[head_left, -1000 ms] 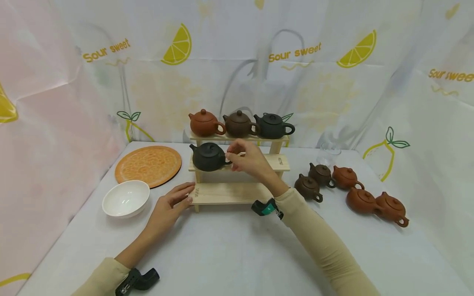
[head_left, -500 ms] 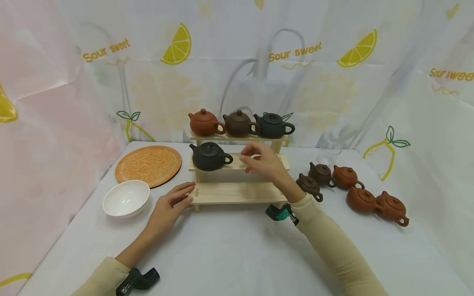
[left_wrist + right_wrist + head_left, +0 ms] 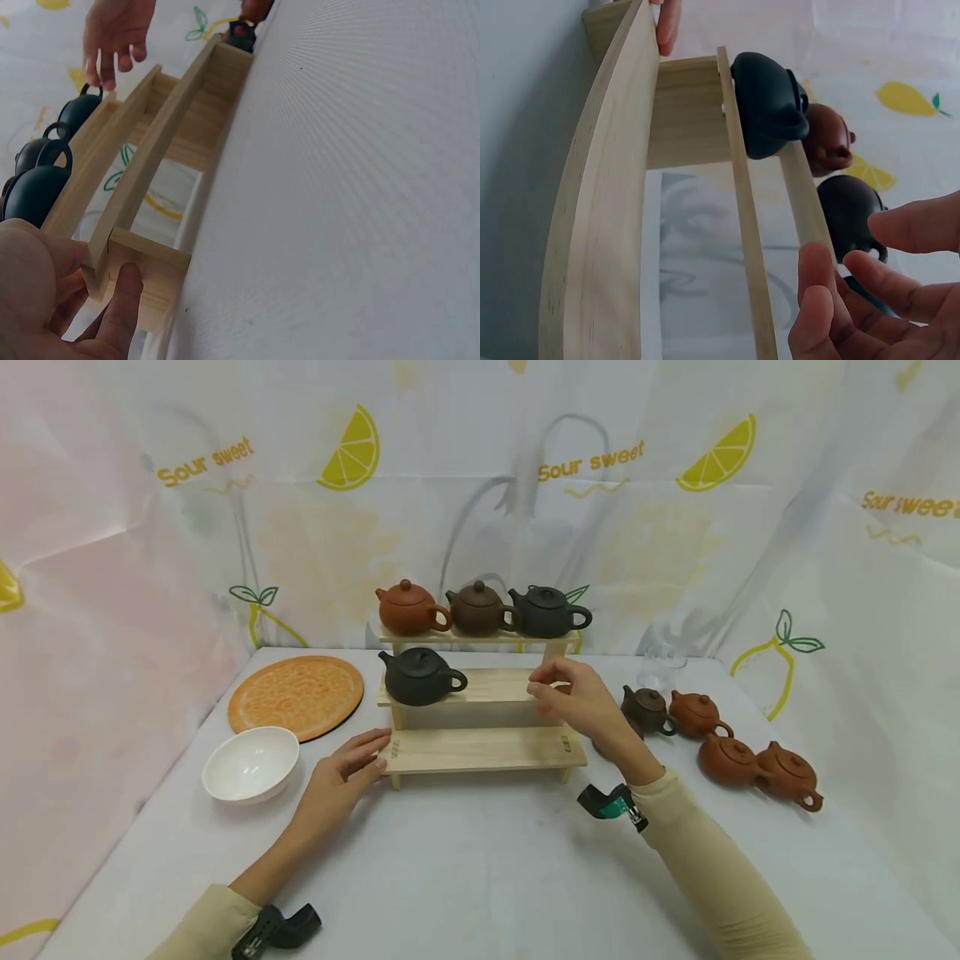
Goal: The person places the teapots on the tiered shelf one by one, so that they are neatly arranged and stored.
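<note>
A black teapot (image 3: 422, 677) sits at the left end of the middle tier of a wooden stepped stand (image 3: 480, 748), its handle to the right. My left hand (image 3: 341, 777) holds the left end of the bottom tier; the left wrist view shows its fingers (image 3: 124, 296) against the plank and leg. My right hand (image 3: 581, 697) hovers at the middle tier's right end, fingers loosely bent, nothing between them. Along the top tier stand a reddish-brown teapot (image 3: 408, 610), a dark brown teapot (image 3: 478, 610) and another black teapot (image 3: 546, 612).
Right of the stand are dark brown teapots (image 3: 647, 710), one mostly hidden behind my right wrist, and several reddish teapots (image 3: 696, 713). A clear glass (image 3: 662, 668) stands behind them. At left are a white bowl (image 3: 251, 766) and a round orange mat (image 3: 296, 693).
My right hand has let go of the black teapot's handle and moved right along the middle tier. That teapot stays on the tier. The left hand has kept its place.
</note>
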Demonstrator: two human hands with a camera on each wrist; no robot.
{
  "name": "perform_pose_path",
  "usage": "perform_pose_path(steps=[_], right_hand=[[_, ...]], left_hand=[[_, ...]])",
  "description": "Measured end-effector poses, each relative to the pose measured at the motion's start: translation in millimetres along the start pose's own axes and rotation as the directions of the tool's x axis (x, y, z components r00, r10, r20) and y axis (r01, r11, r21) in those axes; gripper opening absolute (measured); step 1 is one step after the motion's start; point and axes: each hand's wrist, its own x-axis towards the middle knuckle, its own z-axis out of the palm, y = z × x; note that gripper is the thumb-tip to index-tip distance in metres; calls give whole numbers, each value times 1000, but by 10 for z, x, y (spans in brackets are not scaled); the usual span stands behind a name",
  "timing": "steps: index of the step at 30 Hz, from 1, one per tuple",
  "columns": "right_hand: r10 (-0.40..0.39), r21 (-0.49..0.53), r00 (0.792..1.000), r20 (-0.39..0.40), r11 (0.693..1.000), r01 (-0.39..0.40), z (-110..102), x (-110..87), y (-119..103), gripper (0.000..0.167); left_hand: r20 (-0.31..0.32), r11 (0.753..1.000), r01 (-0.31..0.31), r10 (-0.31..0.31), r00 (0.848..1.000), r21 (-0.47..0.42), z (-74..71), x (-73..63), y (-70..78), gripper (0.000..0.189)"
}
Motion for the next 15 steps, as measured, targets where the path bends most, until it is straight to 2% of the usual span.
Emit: perform_pose_path(steps=[3,8,15], right_hand=[[-7,-10,1000,-1,1000,7,-104,-64,55,23],[34,-26,999,-15,999,-34,-279,-192,151,26],[85,-69,995,-50,994,-89,-416,-337,291,27]], left_hand=[[-7,1000,-6,6,1000,-5,15,-2,-20,41],[-7,1000,-25,24,1000,-12,39,4,-41,40],[-12,1000,-21,21,1000,2,3,3,-28,40]])
